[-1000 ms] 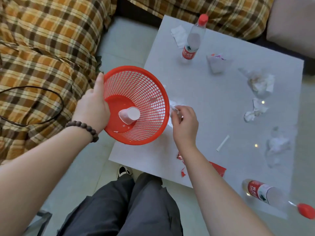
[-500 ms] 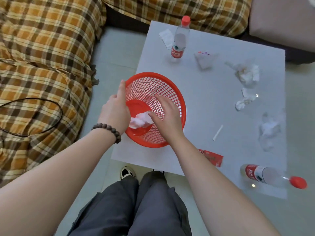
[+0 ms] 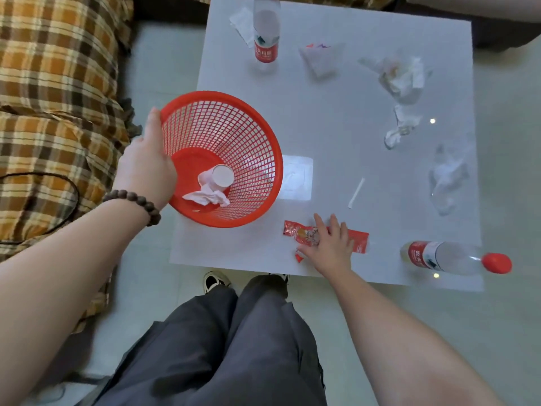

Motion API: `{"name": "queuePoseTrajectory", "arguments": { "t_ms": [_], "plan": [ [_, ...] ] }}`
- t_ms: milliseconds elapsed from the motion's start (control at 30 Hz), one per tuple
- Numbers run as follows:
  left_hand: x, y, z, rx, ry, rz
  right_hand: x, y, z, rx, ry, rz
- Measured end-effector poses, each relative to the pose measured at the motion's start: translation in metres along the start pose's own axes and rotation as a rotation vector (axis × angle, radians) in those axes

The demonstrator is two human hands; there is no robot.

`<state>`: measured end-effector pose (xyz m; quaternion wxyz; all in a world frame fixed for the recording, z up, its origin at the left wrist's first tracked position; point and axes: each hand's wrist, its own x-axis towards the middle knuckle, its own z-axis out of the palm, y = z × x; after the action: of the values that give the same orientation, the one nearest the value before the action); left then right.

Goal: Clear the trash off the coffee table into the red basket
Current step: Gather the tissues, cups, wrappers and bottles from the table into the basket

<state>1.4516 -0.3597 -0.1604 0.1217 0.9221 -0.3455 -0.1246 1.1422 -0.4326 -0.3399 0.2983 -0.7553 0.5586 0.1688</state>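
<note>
A red snack wrapper (image 3: 326, 236) lies flat on the tabletop (image 3: 336, 121), just right of the red basket (image 3: 222, 159) and near the front edge, its long axis running left to right. The right hand (image 3: 329, 246) rests palm-down on its middle, fingers spread and not yet closed. The left hand (image 3: 146, 168) grips the basket's left wall, tilting its mouth toward the wrapper.

No legible text anywhere. Upright bottle (image 3: 265, 33), well beyond the right hand's fingers (image 3: 320, 224): red label w/ white characters, too blurred. Lying bottle (image 3: 448, 257), right of fingers: same. Red wrapper (image 3: 358, 240) under fingers: print unreadable.
</note>
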Motion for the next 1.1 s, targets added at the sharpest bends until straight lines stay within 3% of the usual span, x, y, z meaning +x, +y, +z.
{"name": "queuePoseTrajectory", "arguments": {
  "t_ms": [100,333,533,700,800,967,1100],
  "plan": [
    [-0.001,0.003,0.001,0.007,0.025,0.052,0.008,-0.001,0.012,0.044,0.017,0.047],
    [0.003,0.007,0.007,0.052,0.04,0.117,0.017,-0.004,0.02,0.059,0.28,0.077],
    [0.005,0.013,0.006,0.028,0.037,0.104,0.019,-0.019,-0.011,0.305,0.349,0.005],
    [0.005,0.014,-0.003,0.045,0.007,0.104,0.005,-0.069,-0.071,0.53,0.513,-0.129],
    [0.001,0.019,-0.006,0.024,-0.026,0.082,-0.007,-0.108,-0.104,0.591,0.575,-0.327],
    [-0.009,0.031,-0.009,-0.01,-0.043,0.051,-0.014,-0.163,-0.131,0.508,0.533,-0.639],
    [-0.011,0.033,-0.014,-0.042,-0.026,0.023,-0.011,-0.187,-0.132,0.381,0.36,-0.696]
  ]
}}
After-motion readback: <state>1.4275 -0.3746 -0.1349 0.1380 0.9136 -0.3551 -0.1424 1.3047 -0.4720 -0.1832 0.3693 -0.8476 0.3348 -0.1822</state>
